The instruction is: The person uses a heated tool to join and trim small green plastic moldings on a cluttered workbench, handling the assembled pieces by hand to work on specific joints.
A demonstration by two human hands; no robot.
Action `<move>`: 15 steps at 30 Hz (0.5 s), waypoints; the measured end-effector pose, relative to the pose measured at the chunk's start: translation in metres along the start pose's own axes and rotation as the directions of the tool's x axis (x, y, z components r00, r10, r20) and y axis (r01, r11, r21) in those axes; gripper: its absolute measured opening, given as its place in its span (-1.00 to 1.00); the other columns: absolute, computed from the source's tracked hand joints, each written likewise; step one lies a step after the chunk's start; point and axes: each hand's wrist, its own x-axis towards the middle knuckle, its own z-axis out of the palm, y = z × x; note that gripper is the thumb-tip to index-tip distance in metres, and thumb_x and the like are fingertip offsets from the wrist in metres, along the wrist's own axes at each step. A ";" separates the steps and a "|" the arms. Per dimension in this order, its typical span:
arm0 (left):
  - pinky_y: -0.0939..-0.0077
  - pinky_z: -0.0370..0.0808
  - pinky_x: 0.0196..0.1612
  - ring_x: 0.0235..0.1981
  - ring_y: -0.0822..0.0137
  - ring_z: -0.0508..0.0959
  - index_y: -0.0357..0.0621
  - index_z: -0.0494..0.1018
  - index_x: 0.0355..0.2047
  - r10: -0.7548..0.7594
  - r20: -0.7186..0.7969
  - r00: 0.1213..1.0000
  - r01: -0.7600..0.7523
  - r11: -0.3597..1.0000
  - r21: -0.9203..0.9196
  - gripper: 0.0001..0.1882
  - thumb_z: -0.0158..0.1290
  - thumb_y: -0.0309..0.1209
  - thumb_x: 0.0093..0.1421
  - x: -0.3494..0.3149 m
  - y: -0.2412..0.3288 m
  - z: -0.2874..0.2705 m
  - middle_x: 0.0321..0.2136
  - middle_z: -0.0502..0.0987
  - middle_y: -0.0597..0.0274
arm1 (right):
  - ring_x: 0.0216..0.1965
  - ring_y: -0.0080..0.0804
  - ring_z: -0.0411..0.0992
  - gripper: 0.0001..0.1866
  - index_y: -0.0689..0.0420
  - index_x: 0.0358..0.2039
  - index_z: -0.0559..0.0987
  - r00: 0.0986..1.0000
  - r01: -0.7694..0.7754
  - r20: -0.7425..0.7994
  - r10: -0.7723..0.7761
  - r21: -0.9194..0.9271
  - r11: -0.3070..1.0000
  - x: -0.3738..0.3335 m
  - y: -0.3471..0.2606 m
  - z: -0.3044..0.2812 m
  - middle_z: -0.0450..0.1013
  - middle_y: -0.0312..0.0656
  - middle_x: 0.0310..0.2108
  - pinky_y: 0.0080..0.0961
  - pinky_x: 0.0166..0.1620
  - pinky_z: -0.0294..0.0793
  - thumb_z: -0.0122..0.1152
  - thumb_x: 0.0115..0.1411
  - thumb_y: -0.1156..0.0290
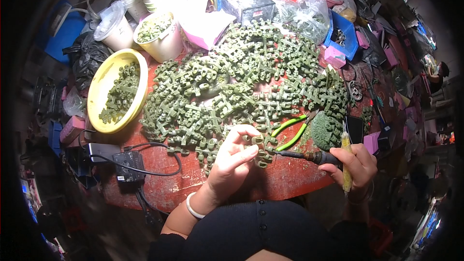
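Near the table's front edge my left hand (234, 159) is closed, thumb and fingers pinching a green branched piece (261, 153) with small ring-shaped parts. To its right, my right hand (355, 166) grips a dark pen-like tool (316, 156) with a slim shaft, its tip at the green piece; whether it touches cannot be told. A yellow stick (346, 164) also stands in that hand, crossing the tool's back end. Behind my hands spreads a large heap of similar green pieces (198, 77). Green-handled pliers (291, 135) lie beside the heap.
A yellow basin (94, 108) with green pieces stands left, white buckets (166, 43) behind it. A black adapter (129, 165) and cable lie front left. A rough green lump (326, 130) and phone-like dark slab (354, 128) lie right. A blue bin (352, 43) stands at the back right.
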 end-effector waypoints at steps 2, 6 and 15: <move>0.61 0.27 -0.26 -0.34 0.51 0.34 -0.14 0.31 -0.04 -0.022 -0.006 1.000 0.022 0.999 -0.027 -0.68 0.06 -0.54 0.20 0.000 0.000 -0.003 -0.29 0.38 0.27 | -0.59 -0.37 0.40 -0.57 0.10 -0.29 0.61 1.000 -0.008 -0.007 0.008 0.009 1.000 0.000 0.000 0.001 0.40 -0.27 -0.50 -0.48 -0.55 0.40 0.57 -0.11 0.16; 0.48 0.40 -0.08 -0.20 0.34 0.44 -0.16 0.32 -0.05 -0.067 0.031 0.997 0.069 0.993 -0.091 -0.66 0.09 -0.54 0.17 0.001 -0.002 -0.007 -0.18 0.42 0.13 | -0.57 -0.35 0.42 -0.57 0.12 -0.28 0.61 0.999 -0.043 -0.013 0.043 0.006 0.999 0.000 -0.002 0.001 0.41 -0.25 -0.49 -0.47 -0.54 0.42 0.57 -0.11 0.20; 0.70 0.22 -0.31 -0.39 0.61 0.28 -0.14 0.34 -0.04 -0.082 -0.003 0.997 0.082 0.997 -0.015 -0.69 0.07 -0.55 0.19 -0.001 0.001 0.004 -0.24 0.34 0.36 | -0.55 -0.35 0.44 -0.59 0.12 -0.30 0.62 0.999 -0.049 -0.024 0.049 -0.018 0.999 0.004 -0.004 0.004 0.42 -0.25 -0.49 -0.48 -0.52 0.45 0.58 -0.11 0.21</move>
